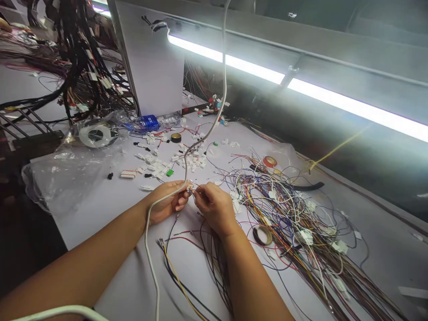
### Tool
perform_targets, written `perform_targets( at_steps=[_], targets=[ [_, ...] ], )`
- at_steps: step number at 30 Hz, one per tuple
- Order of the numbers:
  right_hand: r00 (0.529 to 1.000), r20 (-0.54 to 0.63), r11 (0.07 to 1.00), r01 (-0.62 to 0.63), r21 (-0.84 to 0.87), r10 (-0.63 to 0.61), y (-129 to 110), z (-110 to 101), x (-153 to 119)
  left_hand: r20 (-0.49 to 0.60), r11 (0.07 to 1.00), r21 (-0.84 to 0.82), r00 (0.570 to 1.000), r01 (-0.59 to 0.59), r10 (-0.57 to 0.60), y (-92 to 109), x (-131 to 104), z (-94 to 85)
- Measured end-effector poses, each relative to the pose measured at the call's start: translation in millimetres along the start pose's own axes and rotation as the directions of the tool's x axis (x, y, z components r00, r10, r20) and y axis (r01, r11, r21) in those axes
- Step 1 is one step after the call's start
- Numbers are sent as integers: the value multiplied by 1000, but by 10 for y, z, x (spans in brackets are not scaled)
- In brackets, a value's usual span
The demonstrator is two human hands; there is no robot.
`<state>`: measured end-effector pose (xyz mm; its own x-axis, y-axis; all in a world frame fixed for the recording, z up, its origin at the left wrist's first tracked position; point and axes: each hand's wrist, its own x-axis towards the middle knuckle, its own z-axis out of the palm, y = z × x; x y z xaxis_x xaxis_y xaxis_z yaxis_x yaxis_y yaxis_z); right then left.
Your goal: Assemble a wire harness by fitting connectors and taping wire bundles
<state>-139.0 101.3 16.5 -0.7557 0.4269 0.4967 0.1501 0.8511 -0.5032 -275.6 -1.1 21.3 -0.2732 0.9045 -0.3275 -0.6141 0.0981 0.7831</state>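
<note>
Near the middle of the white table (pixel 113 249), my left hand (pixel 167 203) is closed on a small white connector (pixel 190 189) with thin wires at it. Close beside it, my right hand (pixel 214 205) pinches a thin wire (pixel 193 192) at the connector; its fingertips partly hide the wire's end. Below the hands, loose black and yellow wires (pixel 174 272) with metal terminals (pixel 161 242) lie on the table. More dark wires (pixel 214 254) run down beneath my right forearm. A white cable (pixel 150 249) hangs in front of my left wrist.
Loose white connectors (pixel 160 165) are scattered beyond my hands. A large tangle of wires (pixel 287 209) covers the right side, with a tape roll (pixel 262 235) beside it. At left lie a plastic bag (pixel 76 169) and a bottle (pixel 147 123). A lit tube lamp (pixel 254 67) hangs above.
</note>
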Motion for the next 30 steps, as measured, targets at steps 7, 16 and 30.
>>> perform_targets(
  at_steps=[7,16,30],
  targets=[
    [998,-8,983,59,-173,-61,16,-25,11,-56,993,30,991,-118,120,-30,-13,68],
    [993,-49,948,86,-305,-105,-18,25,4,-115,977,150,978,-153,171,-54,14,78],
    [993,-12,987,-117,113,120,-32,37,5,-138,982,152,982,-110,131,-32,9,67]
  ],
)
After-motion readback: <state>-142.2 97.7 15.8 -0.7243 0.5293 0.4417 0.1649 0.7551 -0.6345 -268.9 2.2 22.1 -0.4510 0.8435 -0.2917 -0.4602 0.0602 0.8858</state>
